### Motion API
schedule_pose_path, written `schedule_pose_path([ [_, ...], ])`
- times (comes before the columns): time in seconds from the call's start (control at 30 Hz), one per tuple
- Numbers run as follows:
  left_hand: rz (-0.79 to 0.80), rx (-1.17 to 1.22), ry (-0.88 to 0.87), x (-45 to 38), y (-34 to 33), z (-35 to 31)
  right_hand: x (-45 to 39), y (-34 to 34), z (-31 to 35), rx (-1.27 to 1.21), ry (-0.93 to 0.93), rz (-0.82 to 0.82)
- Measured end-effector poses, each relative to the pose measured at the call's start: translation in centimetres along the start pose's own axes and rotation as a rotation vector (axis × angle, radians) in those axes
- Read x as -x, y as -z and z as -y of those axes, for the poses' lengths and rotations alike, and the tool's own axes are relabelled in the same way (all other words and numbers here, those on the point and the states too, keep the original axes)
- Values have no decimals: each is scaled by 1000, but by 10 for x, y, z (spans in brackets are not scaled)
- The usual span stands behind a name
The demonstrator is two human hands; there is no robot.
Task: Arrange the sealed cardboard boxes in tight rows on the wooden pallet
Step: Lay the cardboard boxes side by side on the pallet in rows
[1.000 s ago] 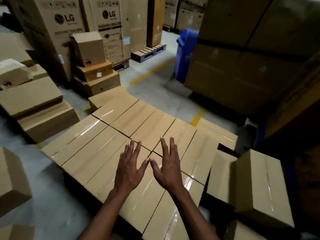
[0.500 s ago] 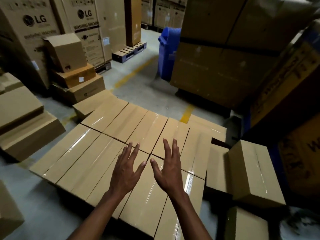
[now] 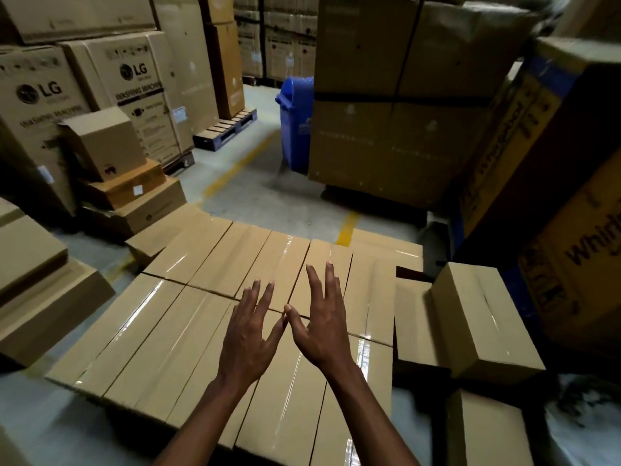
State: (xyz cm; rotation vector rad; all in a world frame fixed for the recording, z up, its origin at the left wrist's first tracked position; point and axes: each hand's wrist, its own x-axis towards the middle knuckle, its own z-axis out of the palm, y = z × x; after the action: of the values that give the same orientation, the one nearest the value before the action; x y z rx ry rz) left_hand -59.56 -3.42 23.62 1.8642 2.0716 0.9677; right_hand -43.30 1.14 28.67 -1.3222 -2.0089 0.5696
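Two tight rows of boxes laid; both hands released, fingers spread above — loose boxes at 3 o'clock remain.

The scene was dimly lit in a warm tone, with overhead light producing bright glare streaks on the taped tops of the sealed boxes and deep shadow beneath their near edge and along the floor at the left and right. Wide-angle distortion bent the tall cartons inward toward the upper corners, and the Whirlpool carton at the right edge leaned markedly. Detail was soft overall, with motion blur heaviest at the lower right corner and the frame margins.
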Motion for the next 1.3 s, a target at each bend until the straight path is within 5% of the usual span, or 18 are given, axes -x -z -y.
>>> schedule_pose_path([
  [0.4,306,7,-112,-43,-76,78,-11,-90,-61,79,-254,-21],
  [0.9,977,-190,-109,143,-370,223,236,-283,-336,269,-1015,577],
  [1.13,1254,-342,-204,203,-454,226,307,-296,-426,231,-1290,529],
  [1.3,1153,-419,-150,217,-473,219,326,-303,-435,150,-1158,447],
])
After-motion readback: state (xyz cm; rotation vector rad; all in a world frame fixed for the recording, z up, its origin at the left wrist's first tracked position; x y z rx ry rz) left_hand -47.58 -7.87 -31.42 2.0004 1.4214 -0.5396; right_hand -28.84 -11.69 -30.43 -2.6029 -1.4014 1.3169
